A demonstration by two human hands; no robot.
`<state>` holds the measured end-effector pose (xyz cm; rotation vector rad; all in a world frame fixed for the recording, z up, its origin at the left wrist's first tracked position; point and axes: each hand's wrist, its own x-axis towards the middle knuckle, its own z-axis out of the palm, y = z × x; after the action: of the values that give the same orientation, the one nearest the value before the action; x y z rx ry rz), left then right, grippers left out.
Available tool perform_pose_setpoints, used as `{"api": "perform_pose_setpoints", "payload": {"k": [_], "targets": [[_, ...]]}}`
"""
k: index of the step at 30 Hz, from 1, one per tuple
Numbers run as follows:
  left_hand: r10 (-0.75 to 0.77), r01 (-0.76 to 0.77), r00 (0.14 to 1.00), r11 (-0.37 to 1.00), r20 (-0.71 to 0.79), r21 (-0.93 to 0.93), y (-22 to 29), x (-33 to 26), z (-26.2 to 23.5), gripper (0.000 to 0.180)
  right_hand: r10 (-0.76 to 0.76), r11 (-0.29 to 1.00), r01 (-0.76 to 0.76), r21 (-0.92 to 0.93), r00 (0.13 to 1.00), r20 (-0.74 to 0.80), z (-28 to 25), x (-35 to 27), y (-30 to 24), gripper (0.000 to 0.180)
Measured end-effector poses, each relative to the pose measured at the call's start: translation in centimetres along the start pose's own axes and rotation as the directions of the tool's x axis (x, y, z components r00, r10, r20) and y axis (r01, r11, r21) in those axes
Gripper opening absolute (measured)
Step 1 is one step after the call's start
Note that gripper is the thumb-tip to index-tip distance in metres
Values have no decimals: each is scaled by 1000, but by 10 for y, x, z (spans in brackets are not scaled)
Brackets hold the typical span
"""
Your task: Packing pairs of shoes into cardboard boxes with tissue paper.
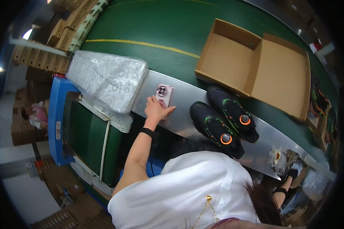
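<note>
My left hand (pixel 156 108), a black band on its wrist, reaches over the lower part of a pinkish phone (pixel 169 91) on the metal bench (pixel 183 89). Its fingers lie along the phone's left side and the thumb sticks out past the right side. The phone's round camera cluster faces up. To the right of it stand two black shoes (pixel 206 120) with green trim and orange-ringed dials. My right hand (pixel 289 178) is low at the far right, beside a box with crumpled plastic. Something dark covers its fingers, so their shape is unclear.
Beyond the shoes sits an open brown cardboard box (pixel 233 49) with its lid folded back. A stack of clear-wrapped sheets (pixel 107 78) lies left of the phone, near a blue-framed machine with a green belt (pixel 90 141). Another person (pixel 38 114) is at the far left.
</note>
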<state>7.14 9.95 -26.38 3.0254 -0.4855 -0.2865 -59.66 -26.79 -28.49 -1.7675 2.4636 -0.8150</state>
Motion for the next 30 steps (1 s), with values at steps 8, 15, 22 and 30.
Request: {"api": "perform_pose_setpoints", "payload": {"k": [8,15,22,30], "targets": [[35,-36,999,994,-17,-101,-55,47,3,74,-98,811,278,515,932,-350,-17,24,-176,20],[-180,35,891,942,-417,-332,-159,111,-19,29,-551,529,515,675,813,-189,49,-20,-354,28],[104,-98,984,994,-143,46,-175,124,-26,54,-992,99,864,494,45,120,110,-226,-488,60],[196,-202,962,979,-188,-16,-177,130,1,43,-732,392,842,371,41,680,88,-305,-516,56]]}}
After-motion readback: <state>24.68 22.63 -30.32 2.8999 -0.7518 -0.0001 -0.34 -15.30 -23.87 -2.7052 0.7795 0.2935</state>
